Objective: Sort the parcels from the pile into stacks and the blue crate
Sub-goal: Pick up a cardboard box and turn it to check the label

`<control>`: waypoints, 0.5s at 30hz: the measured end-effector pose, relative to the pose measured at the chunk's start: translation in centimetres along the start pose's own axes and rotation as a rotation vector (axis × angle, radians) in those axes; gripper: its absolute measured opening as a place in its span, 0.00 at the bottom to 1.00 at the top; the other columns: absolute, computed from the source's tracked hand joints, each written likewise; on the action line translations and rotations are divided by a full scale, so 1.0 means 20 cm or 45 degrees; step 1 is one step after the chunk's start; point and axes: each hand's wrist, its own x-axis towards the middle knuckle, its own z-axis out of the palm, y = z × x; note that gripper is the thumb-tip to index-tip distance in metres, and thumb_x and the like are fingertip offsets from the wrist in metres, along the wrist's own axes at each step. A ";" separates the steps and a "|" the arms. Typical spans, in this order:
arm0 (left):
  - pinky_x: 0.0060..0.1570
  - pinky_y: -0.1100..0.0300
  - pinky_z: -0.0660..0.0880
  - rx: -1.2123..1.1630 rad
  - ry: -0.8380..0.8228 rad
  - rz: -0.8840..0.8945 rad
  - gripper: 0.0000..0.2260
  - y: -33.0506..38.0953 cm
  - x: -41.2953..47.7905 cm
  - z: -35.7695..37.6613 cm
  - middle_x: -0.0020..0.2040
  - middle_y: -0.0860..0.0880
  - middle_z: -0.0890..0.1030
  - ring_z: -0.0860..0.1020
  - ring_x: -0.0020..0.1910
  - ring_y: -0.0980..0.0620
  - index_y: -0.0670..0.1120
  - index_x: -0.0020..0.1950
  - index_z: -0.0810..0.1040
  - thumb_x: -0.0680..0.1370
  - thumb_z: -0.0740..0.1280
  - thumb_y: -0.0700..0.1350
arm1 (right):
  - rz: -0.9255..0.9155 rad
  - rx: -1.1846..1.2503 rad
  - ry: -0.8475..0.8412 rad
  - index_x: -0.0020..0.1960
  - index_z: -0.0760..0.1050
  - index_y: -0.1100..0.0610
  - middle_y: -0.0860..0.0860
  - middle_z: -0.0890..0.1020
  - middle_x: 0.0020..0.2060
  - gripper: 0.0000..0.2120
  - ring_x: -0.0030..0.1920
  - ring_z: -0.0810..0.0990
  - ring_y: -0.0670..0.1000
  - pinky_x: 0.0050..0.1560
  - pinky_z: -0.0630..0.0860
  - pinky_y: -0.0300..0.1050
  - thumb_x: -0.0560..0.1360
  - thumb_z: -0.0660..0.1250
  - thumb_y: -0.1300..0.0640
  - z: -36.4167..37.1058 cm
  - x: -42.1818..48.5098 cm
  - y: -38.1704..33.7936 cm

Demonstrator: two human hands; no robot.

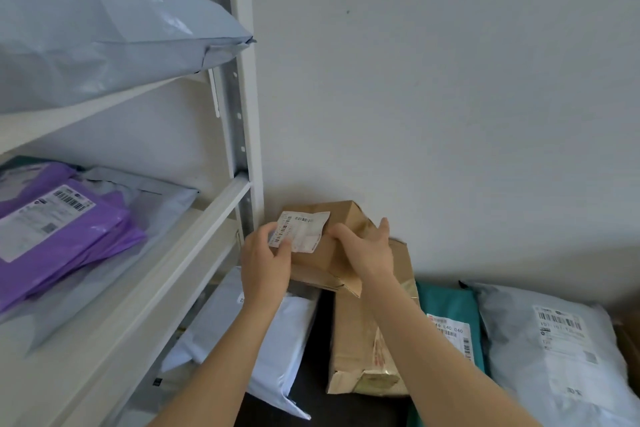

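Matt brown cardboard box (pixel 332 246) with paper label (pixel 300 231); glossy plastic purple mailer (pixel 62 239); painted metal shelf (pixel 194 239).

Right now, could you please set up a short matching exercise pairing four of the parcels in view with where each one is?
Parcels:
1. small brown box
2. purple mailer
3. teal mailer
4. large pale blue mailer

Places:
A. on the upper shelf
B. held in both hands, left hand on its label and right hand on top
C. on the lower shelf, label facing up
D. lying between the long brown parcel and a grey mailer

Pairs: 1-B, 2-C, 3-D, 4-A
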 end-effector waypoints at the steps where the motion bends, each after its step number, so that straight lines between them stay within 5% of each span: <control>1: 0.60 0.59 0.65 0.004 0.017 -0.001 0.16 0.02 -0.01 0.01 0.65 0.46 0.72 0.69 0.65 0.48 0.45 0.67 0.72 0.79 0.65 0.43 | -0.023 0.027 -0.010 0.79 0.43 0.47 0.55 0.67 0.70 0.49 0.67 0.69 0.57 0.64 0.70 0.53 0.68 0.71 0.44 -0.04 -0.01 0.00; 8: 0.66 0.52 0.67 -0.110 0.006 0.011 0.27 0.16 -0.15 0.08 0.65 0.48 0.71 0.69 0.65 0.49 0.47 0.69 0.69 0.73 0.73 0.49 | -0.132 0.270 -0.073 0.78 0.51 0.45 0.49 0.71 0.67 0.43 0.59 0.74 0.51 0.54 0.73 0.46 0.70 0.72 0.51 -0.33 -0.09 0.06; 11: 0.64 0.52 0.70 -0.210 -0.091 -0.004 0.32 0.22 -0.23 0.11 0.64 0.50 0.70 0.70 0.64 0.51 0.48 0.70 0.66 0.70 0.76 0.50 | -0.138 0.389 -0.124 0.76 0.55 0.44 0.52 0.75 0.62 0.38 0.51 0.76 0.51 0.41 0.74 0.44 0.72 0.69 0.58 -0.47 -0.12 0.11; 15: 0.67 0.50 0.67 -0.192 -0.152 0.053 0.39 0.29 -0.33 0.14 0.66 0.52 0.70 0.68 0.67 0.50 0.49 0.74 0.62 0.68 0.78 0.50 | -0.196 0.422 -0.147 0.76 0.58 0.44 0.53 0.77 0.59 0.36 0.49 0.76 0.50 0.41 0.73 0.45 0.73 0.66 0.63 -0.62 -0.15 0.17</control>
